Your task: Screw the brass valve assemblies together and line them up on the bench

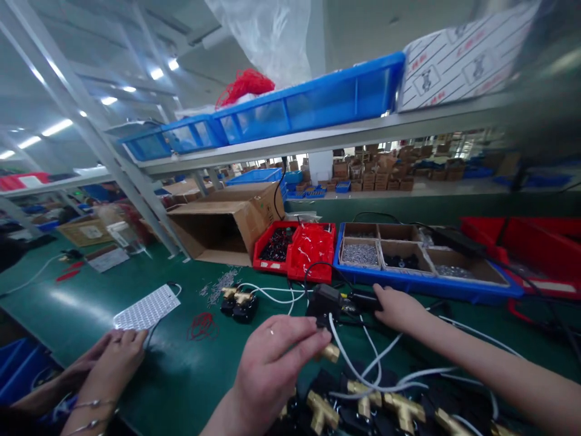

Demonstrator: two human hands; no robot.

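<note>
Pinched between the thumb and fingertips of the left hand (272,363) is a small brass fitting (330,353), just below a black valve body (323,301) that is touched by the same fingers. At about three o'clock from it, the right hand (397,307) is closed around a black tool (363,300), whose tip is pressed against the valve body. White cables (363,375) are seen running under both hands across the green table (181,363). Toward six o'clock, a cluster of brass-and-black valves (363,409) is laid out near the frame's lower edge. At ten o'clock from the left hand, two more valves (239,301) are set beside a scatter of small screws (220,284). At twelve o'clock, red bins (297,245) and a blue tray (454,284) with cardboard compartments are lined up, with an open carton (227,224) to their left. At eight o'clock, another person's hands (106,357) are rested by a white perforated sheet (146,307).
</note>
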